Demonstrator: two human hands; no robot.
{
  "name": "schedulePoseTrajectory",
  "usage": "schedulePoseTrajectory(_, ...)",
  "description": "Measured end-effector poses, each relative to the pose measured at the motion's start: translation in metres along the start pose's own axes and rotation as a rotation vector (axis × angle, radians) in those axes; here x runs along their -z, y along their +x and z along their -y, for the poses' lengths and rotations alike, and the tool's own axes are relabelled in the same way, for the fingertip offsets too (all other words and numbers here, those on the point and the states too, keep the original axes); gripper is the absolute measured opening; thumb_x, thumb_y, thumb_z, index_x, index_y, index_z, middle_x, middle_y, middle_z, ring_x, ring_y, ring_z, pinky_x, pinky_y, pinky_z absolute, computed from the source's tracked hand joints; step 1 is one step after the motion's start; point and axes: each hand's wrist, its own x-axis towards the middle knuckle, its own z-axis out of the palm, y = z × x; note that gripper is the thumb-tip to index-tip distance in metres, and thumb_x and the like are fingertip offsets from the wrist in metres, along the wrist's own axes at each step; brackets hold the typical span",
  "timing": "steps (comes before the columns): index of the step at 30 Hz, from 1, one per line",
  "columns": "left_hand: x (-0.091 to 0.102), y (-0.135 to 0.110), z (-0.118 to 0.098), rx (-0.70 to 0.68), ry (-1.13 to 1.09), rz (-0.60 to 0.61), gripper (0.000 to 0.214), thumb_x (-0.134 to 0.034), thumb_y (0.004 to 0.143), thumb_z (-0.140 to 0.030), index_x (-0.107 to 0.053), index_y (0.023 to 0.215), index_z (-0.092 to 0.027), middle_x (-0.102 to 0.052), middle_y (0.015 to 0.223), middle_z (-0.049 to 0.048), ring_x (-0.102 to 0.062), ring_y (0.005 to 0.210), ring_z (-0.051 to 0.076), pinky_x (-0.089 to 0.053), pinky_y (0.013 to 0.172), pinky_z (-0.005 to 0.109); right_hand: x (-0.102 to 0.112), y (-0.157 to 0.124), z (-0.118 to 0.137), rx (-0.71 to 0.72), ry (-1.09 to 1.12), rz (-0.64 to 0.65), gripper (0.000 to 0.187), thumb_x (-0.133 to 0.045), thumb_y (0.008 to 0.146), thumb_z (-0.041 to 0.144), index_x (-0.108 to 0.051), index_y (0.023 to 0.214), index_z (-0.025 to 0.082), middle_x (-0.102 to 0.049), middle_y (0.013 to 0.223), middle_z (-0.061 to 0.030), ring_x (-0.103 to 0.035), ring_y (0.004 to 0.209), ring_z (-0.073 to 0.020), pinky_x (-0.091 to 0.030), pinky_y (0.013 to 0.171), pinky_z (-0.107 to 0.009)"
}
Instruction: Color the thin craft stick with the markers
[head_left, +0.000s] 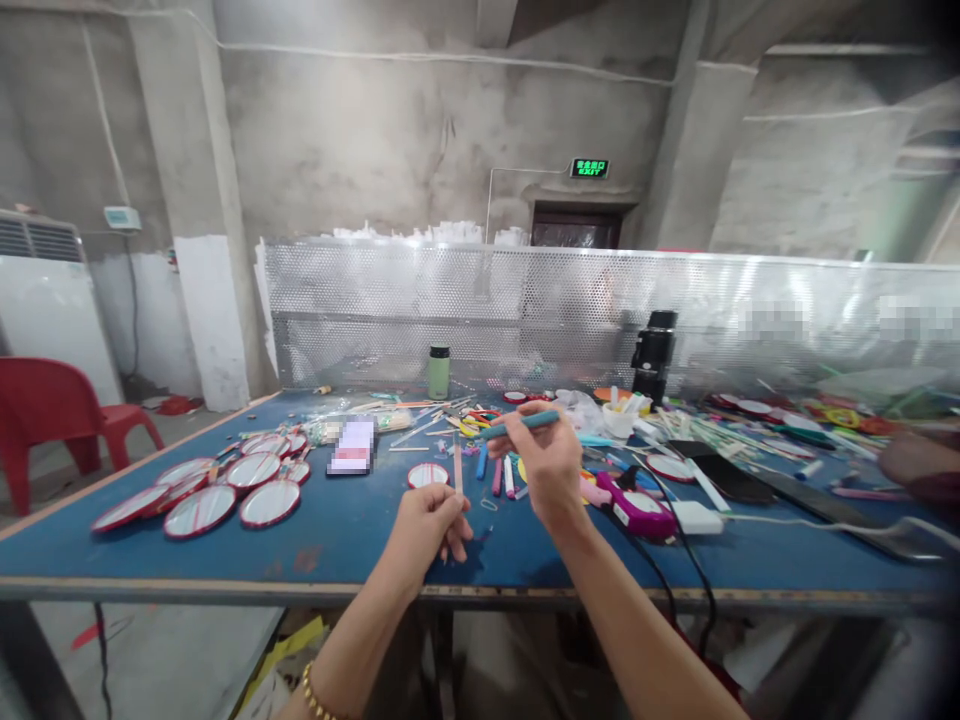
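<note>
My left hand [429,522] is closed over the table's front part, its thumb and forefinger pinching a flat wooden craft stick [458,466] that points upward. Raised to the right of it, my right hand [551,460] grips a teal marker pen [523,425] lying slanted across the fingers. Just behind my left hand lies a round red-rimmed mirror [428,474]. Between the hands are several markers, among them a blue one [481,462] and a pink one [497,477], and a small pale loop [489,504].
Red-rimmed round mirrors [201,510] overlap at the left, near a lit phone [352,446]. A purple device [637,508] and a white adapter [697,517] with cables sit at the right. Behind stand a green bottle [439,373], a black thermos [655,358] and a perforated metal screen [450,290].
</note>
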Motion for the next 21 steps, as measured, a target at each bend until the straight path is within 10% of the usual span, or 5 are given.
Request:
schedulePoseTrajectory(8, 0.004, -0.011, 0.004, -0.118, 0.035, -0.118, 0.032, -0.063, 0.079, -0.049, -0.060, 0.071, -0.018, -0.047, 0.036, -0.0088, -0.033, 0.025, 0.006, -0.021, 0.032, 0.017, -0.026, 0.006, -0.018, -0.121, 0.077, 0.221, 0.031, -0.077, 0.082, 0.043, -0.061, 0.091, 0.018, -0.071, 0.073, 0.0010, -0.063, 0.051, -0.0105, -0.058, 0.049, -0.023)
schedulePoseTrajectory(21, 0.001, -0.007, 0.007, -0.096, 0.097, -0.135, 0.029, -0.059, 0.079, -0.048, -0.058, 0.072, -0.020, -0.048, 0.035, -0.0082, -0.034, 0.023, 0.007, -0.022, 0.029, 0.016, -0.013, -0.010, -0.018, 0.009, -0.113, 0.101, 0.033, -0.064, 0.093, 0.052, -0.056, 0.087, 0.020, -0.059, 0.053, 0.0064, -0.055, 0.041, -0.0093, -0.048, 0.040, -0.020)
